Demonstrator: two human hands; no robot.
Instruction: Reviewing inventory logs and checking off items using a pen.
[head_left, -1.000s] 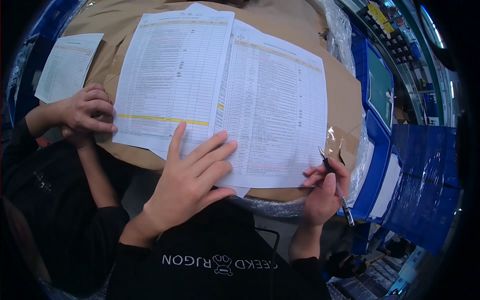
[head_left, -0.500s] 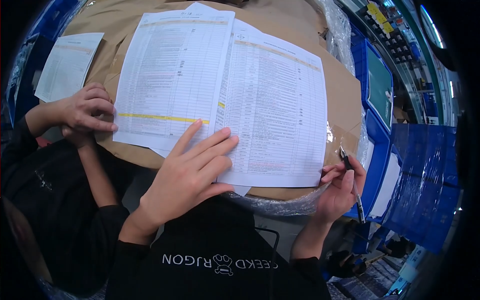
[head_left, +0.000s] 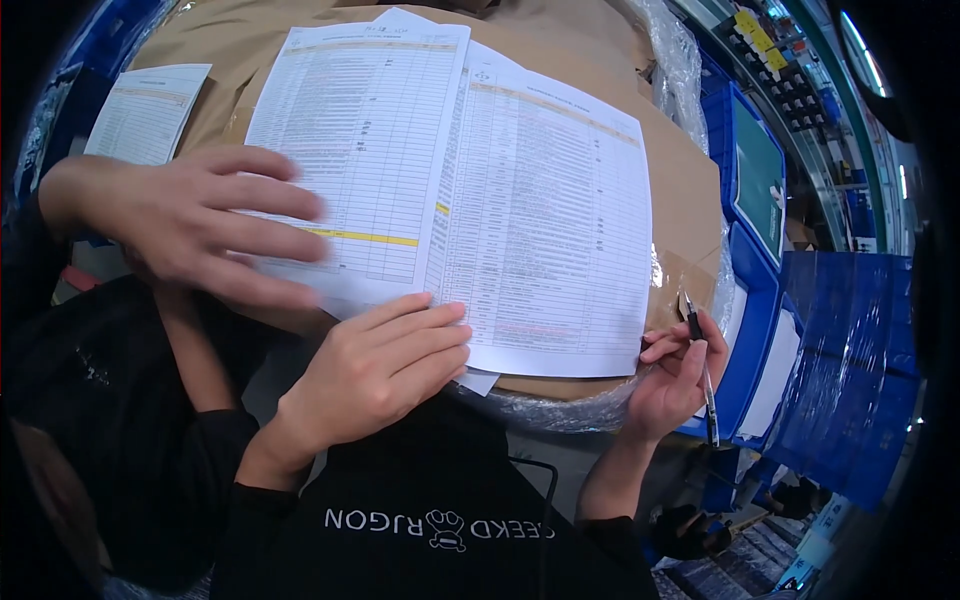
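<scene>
Two printed table sheets lie side by side: the left sheet point(head_left: 350, 130) with a yellow highlighted row, and the right sheet point(head_left: 560, 230), whose edge meets the left one. My left hand point(head_left: 375, 370) rests with fingers stretched out and close together over the lower edges where the sheets meet. A black and clear pen point(head_left: 709, 395) sits in my right hand point(head_left: 668, 385), tip pointing up, beside the right sheet's lower right corner. From the left, a co-worker's hand point(head_left: 190, 225), smeared by motion, reaches with spread fingers over the left sheet's lower left part.
Under the sheets is brown cardboard point(head_left: 685, 190) edged with clear plastic wrap point(head_left: 560, 410). A smaller printed sheet point(head_left: 150, 110) lies at the far left. Blue bins point(head_left: 750, 330) stand along the right side, and a co-worker in dark clothing point(head_left: 120, 430) is close on my left.
The co-worker's hand has moved right, from the left sheet's edge to over it. My left hand has drawn its pointing index finger back from the yellow row. My right hand still holds the pen.
</scene>
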